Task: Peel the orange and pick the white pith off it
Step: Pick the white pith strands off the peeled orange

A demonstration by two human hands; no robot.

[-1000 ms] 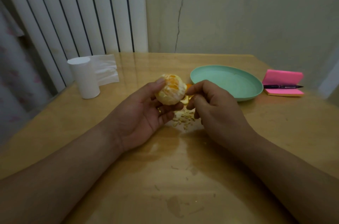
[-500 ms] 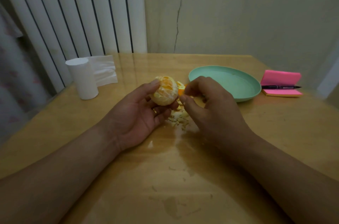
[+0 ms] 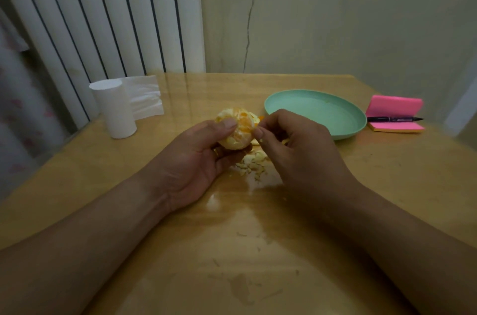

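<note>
The left hand's point(image 3: 196, 159) grip is clenched round the peeled orange point(image 3: 238, 134), holding it just above the desk point(image 3: 232, 250), thumb on top. The right hand's point(image 3: 296, 154) grip pinches at the fruit's right side, and this hand hides part of the pith scraps point(image 3: 251, 163) heaped beneath. Just behind lies a mint-green plate point(image 3: 317, 110). To its right, pink sticky notes point(image 3: 396, 108) carry a black marker point(image 3: 393, 119). A tissue roll point(image 3: 114, 108) stands at the left, near the radiator point(image 3: 103, 17).

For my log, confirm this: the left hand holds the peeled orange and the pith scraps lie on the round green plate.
Not quite: in the head view the pale pith scraps lie on the glossy wooden table, not the round green plate. The rest stands.
</note>
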